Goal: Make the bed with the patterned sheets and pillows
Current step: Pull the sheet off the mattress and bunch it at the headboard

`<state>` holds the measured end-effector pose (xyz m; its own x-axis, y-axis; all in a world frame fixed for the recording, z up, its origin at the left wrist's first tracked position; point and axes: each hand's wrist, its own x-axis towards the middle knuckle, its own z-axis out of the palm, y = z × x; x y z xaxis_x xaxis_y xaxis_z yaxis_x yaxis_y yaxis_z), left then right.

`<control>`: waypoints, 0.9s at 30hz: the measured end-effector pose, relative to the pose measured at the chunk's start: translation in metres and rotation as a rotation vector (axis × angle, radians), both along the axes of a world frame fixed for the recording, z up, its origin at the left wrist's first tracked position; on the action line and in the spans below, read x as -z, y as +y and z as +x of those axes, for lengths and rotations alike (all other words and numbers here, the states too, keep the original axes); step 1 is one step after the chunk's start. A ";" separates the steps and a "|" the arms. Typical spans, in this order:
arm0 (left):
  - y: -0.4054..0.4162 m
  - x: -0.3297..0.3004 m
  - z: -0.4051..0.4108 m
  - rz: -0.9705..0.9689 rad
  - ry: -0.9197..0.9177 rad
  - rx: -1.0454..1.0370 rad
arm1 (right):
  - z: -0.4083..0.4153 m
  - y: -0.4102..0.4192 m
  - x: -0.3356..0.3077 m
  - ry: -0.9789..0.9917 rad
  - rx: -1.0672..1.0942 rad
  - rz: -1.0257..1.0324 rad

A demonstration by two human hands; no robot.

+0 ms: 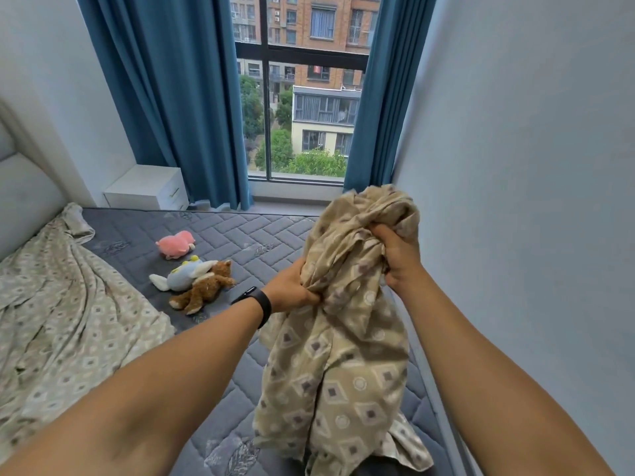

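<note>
Patterned sheet (pixel 343 355) bunched in both fists (left hand (pixel 292 286) lower).

Matt crumpled cotton-like sheet (pixel 338 355), quilted fabric mattress (pixel 247 242) — stitched, plush toys (pixel 202 286) — fuzzy

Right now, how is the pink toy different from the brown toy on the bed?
The pink toy is plain pink and lies alone, nearer the window; the brown toy is brown with white paws, nearer the person, lying against a pale blue toy. The brown one sprawls longer; the pink one looks rounder. Both lie on the bare grey mattress.
</note>
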<state>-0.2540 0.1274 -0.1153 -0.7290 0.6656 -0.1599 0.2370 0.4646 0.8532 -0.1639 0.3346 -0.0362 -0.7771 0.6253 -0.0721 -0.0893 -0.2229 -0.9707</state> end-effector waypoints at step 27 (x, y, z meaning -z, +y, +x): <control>-0.007 -0.083 0.003 0.328 0.023 -0.235 | -0.007 -0.057 0.057 -0.248 -0.199 0.792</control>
